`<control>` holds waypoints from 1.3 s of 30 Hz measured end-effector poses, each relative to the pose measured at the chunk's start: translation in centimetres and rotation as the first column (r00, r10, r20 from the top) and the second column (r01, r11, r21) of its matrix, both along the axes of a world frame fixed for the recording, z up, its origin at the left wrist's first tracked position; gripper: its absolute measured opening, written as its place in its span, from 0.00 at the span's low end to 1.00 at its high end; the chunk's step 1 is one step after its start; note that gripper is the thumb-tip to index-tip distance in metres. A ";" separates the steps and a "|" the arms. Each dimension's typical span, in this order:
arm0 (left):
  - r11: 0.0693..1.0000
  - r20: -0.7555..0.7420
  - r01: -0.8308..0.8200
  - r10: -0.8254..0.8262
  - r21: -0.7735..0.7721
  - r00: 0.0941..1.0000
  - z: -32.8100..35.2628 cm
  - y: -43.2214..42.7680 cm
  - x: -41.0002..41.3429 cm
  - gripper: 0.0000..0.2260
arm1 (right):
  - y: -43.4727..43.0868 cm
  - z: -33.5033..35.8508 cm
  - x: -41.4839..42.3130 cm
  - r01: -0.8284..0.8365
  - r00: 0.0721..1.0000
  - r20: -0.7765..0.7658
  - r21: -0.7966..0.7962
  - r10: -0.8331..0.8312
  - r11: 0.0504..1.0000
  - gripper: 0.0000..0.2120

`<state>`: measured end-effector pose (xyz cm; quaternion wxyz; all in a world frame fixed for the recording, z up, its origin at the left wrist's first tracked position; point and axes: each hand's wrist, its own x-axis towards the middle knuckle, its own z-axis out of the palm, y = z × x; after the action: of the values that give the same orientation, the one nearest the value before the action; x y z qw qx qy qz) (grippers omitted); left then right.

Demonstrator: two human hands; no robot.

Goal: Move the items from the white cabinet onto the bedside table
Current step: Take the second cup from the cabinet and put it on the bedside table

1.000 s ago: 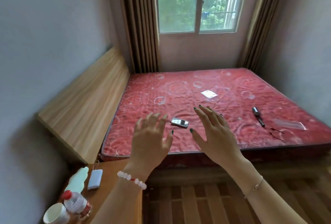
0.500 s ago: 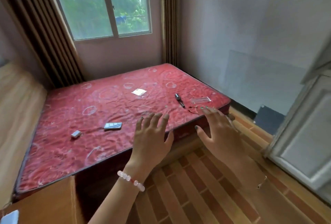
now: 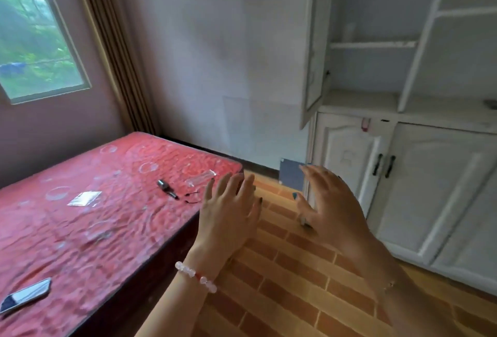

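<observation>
Left hand (image 3: 228,210) and right hand (image 3: 330,207) both empty, fingers spread wide. View has swung off the bedside table, past the bed (image 3: 80,229), onto the white cabinet (image 3: 430,188) far right: likely fetching another item. Pale item (image 3: 349,32) on its open shelf (image 3: 373,45) looks upright, long axis vertical, blurred.

Grey item (image 3: 491,104) on white cabinet (image 3: 347,148), half beyond right edge

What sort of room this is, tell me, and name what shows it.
Most likely a bedroom: a large red mattress, a curtained window, and a white cabinet with open shelves above closed doors.
</observation>
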<state>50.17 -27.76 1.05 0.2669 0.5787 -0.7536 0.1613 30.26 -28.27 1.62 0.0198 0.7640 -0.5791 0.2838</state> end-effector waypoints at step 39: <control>0.898 0.077 0.423 -0.416 -0.121 0.906 7.5 -46.1 -28.2 0.23 | -37.9 6.8 -25.6 0.391 0.919 0.013 -0.171 -0.394 0.905 0.25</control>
<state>22.01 -73.86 8.56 0.3151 0.3794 -0.8542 0.1646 4.65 -66.16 8.45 0.1477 0.6304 -0.6943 0.3141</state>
